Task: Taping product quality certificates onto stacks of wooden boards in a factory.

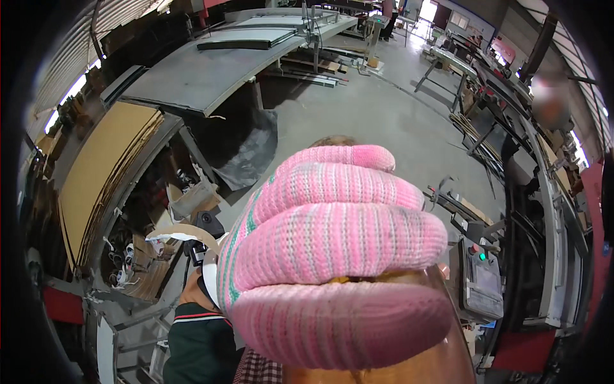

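The left hand (332, 240), in a pink striped glove, is very near to the camera. Its fingers lie side by side across an amber see-through container (448, 361) at the lower edge of the view; with the thumb hidden, I cannot tell if they clamp it. Behind, dark panels (233, 45) rest near the far edge of a grey table (192, 77). Brown sheets (102, 169) stand beside its near left corner.
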Demonstrator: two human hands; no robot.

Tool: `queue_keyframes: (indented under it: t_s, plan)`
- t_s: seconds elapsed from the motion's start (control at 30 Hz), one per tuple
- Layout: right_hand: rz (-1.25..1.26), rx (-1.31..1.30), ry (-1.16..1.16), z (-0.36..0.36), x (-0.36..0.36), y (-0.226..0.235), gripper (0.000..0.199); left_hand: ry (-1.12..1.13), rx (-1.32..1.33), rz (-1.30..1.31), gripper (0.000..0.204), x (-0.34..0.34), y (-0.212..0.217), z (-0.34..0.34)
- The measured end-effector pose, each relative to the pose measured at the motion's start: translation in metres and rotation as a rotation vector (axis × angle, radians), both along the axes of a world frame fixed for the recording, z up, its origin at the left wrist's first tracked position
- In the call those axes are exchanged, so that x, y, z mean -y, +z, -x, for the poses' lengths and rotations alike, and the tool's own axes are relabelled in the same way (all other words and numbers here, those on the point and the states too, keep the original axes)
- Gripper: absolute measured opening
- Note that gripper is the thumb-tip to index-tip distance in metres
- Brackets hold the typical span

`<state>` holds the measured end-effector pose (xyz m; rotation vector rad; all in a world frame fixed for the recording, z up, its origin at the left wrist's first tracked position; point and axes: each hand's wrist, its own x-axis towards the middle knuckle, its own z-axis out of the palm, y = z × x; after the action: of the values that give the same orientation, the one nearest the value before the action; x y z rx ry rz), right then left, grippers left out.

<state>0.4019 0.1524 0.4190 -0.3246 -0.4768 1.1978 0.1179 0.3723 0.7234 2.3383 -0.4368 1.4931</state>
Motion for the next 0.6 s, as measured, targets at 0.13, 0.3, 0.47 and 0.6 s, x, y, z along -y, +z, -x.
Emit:
queue_keyframes:
  t_s: [0.13, 0.3, 0.47, 0.6]
  plan:
    - [0.014, -0.044, 0.0, 0.011, -0.018, 0.0, 0.092, 0.049, 0.079, -0.122, 0.065, -0.012, 0.011, 0.0]
    - [-0.014, -0.078, -0.015, 0.011, -0.026, 0.003, 0.093, 0.12, 0.327, 0.156, 0.066, 0.015, 0.011, -0.022]
    - [-0.003, -0.049, -0.009, 0.003, -0.026, 0.004, 0.095, 0.124, 0.171, 0.063, 0.07, 0.009, 0.02, -0.022]
    - [0.005, -0.049, -0.003, 0.0, -0.027, 0.004, 0.092, 0.066, -0.012, -0.105, 0.071, -0.002, 0.033, -0.012]
